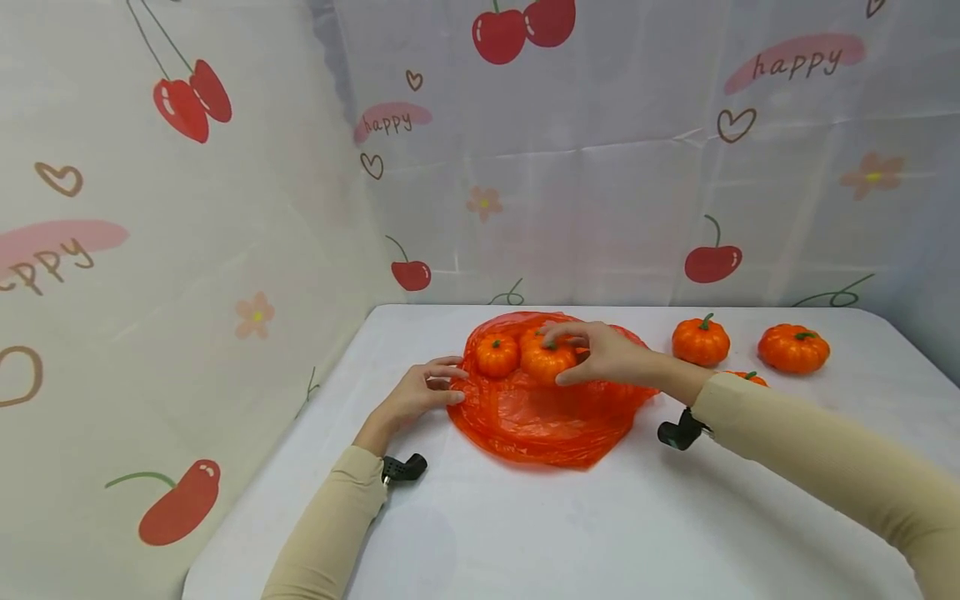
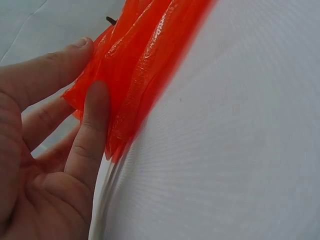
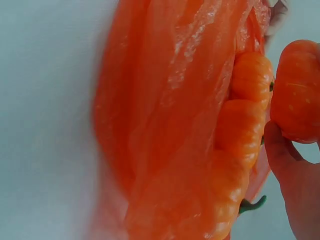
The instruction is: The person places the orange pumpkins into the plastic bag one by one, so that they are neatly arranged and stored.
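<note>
Our right hand (image 1: 603, 354) pinches a pumpkin (image 3: 296, 90); our left hand (image 1: 412, 393) pinches the red bag (image 1: 536, 429). If our left grip slackens, the bag may sag and snag.

Head view: bright, even, diffuse light, sharp enough to read the backdrop (image 1: 637, 200). Soft shadow on the table (image 1: 540, 533) under the right sleeve (image 1: 810, 450) suggests light from above. Glints on the plastic bag (image 1: 540, 421). Left wrist: duller, greyish; streaky glare on the bag, its table-side edge soft, faint ripple pattern on white. Right wrist: hazy, cyan cast, low contrast, bag's lower-left edge blurred.
</note>
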A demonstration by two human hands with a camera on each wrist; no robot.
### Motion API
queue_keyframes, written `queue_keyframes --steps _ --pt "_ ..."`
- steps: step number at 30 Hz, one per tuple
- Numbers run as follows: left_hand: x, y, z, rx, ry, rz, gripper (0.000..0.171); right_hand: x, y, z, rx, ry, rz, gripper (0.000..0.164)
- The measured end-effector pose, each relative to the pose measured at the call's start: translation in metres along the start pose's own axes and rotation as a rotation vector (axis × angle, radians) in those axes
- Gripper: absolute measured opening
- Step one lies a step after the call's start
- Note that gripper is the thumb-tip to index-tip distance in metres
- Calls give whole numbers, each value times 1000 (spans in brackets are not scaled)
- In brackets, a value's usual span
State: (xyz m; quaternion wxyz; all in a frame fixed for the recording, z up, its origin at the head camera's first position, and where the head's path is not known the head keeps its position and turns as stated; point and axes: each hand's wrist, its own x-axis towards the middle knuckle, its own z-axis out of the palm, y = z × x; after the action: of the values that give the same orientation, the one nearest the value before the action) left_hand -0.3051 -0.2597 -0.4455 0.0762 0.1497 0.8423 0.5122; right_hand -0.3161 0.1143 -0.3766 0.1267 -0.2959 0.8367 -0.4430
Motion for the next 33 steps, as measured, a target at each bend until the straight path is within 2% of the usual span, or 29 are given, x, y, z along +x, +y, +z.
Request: queue_keyframes --steps 10,18,25,33 --pt "2 2 -2 -3 0 19 36 18 -13 13 3 -45 -87 45" --pt "1 -1 -1 4 -20 25 38 30 -13 27 6 -127 -36 43" --pt "-1 -4 0 -15 -13 37 37 44 -14 40 -61 -184 -54 46" --pt "1 -4 -1 7 -18 24 36 54 -11 52 -112 -162 -43 43"
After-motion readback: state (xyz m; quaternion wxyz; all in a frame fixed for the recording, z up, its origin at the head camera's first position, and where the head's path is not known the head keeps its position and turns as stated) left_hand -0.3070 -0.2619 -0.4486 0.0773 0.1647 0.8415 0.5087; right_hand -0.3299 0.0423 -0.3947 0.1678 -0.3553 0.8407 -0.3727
